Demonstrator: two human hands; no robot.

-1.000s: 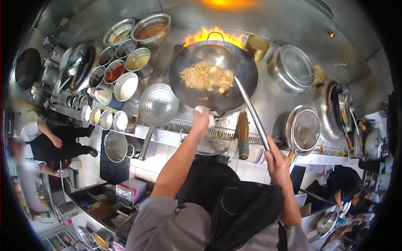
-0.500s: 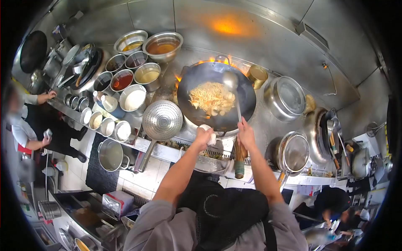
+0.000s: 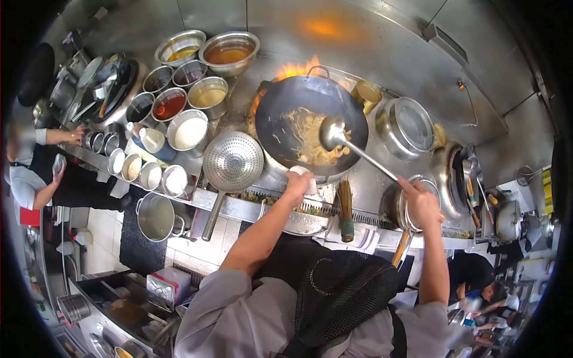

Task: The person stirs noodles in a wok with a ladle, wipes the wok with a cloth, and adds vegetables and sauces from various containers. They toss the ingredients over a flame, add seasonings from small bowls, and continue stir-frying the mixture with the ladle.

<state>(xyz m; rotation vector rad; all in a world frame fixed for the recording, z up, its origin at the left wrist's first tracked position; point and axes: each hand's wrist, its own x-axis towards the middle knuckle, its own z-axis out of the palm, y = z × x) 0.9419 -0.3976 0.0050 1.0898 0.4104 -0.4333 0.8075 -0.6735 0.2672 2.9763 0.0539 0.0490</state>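
Note:
A large black wok [image 3: 277, 110] sits tilted over the burner, with flames at its far left rim. Noodles [image 3: 313, 149] with pale pieces lie in it, partly smeared by motion. My left hand [image 3: 296, 186] is closed on a folded white cloth [image 3: 305, 174] at the wok's near rim; whatever is under the cloth is hidden. My right hand [image 3: 422, 206] grips the end of a long steel ladle [image 3: 334, 132], whose bowl is over the right side of the noodles. Between my hands, a bamboo wok brush [image 3: 345, 209] with a green-wrapped handle stands at the stove's edge.
A perforated strainer [image 3: 233, 160] lies left of the wok. Beyond it stand several metal containers of sauces and powders [image 3: 190, 130]. Lidded pots [image 3: 407, 128] and a fine sieve [image 3: 421, 191] are on the right. Another person [image 3: 30, 173] stands at the far left.
My right hand has moved right, swinging the ladle from upright to a slant, its bowl now at the noodles' right. The wok has tilted and the noodles have shifted. The left hand keeps its hold.

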